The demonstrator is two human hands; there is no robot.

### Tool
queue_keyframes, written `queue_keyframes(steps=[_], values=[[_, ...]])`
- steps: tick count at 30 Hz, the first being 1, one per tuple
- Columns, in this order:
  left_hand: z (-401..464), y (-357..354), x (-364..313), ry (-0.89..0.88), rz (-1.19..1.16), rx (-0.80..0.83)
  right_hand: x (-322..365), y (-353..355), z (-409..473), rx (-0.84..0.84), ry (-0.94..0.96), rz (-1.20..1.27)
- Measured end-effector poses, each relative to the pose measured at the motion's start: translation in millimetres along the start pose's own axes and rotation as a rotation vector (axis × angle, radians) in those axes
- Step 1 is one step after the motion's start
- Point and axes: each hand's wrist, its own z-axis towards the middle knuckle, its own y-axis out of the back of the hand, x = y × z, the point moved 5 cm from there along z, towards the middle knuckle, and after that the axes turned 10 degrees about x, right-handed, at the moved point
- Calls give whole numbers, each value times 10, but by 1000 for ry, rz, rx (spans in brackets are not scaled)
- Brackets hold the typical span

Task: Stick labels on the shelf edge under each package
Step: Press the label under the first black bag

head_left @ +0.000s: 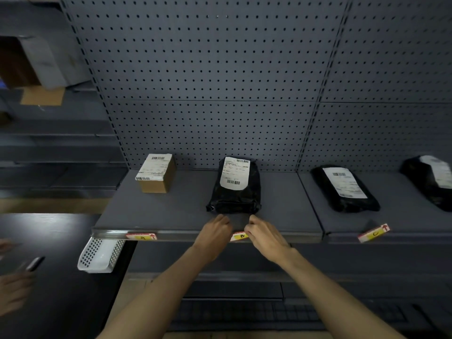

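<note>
On the grey shelf (pixel 171 214) stand a small cardboard box (pixel 156 173), a black poly mailer (pixel 236 187) in the middle, and two more black mailers (pixel 344 189) (pixel 433 182) on the right. A yellow-and-red label "A" (pixel 141 236) sits on the shelf edge under the box. Label "C" (pixel 373 232) sits tilted under the third package. My left hand (pixel 215 232) and my right hand (pixel 263 232) both pinch the ends of label "B" (pixel 239 236) against the shelf edge, right below the middle mailer.
A white perforated basket (pixel 101 255) lies on its side at the corner of a black table (pixel 61 277). A marker (pixel 35 263) lies on that table. Another person's hand (pixel 12 292) shows at the left edge. Grey pegboard backs the shelf.
</note>
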Motion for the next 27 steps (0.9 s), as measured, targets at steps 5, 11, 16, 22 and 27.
queue_keyframes(steps=[5, 11, 16, 22, 27], values=[[9, -12, -5, 9, 64, 28, -75, -39, -50, -2, -51, 26], [53, -66, -36, -72, 213, 84, -99, -99, -50, -9, -73, 63], [85, -89, -79, -123, 292, 114, -106, -193, -66, -30, -139, 74], [118, -129, -115, -77, 315, 202, -78, -204, -70, -29, -130, -15], [215, 63, -201, -73, 183, 119, -217, -56, -218, -127, -52, -44]])
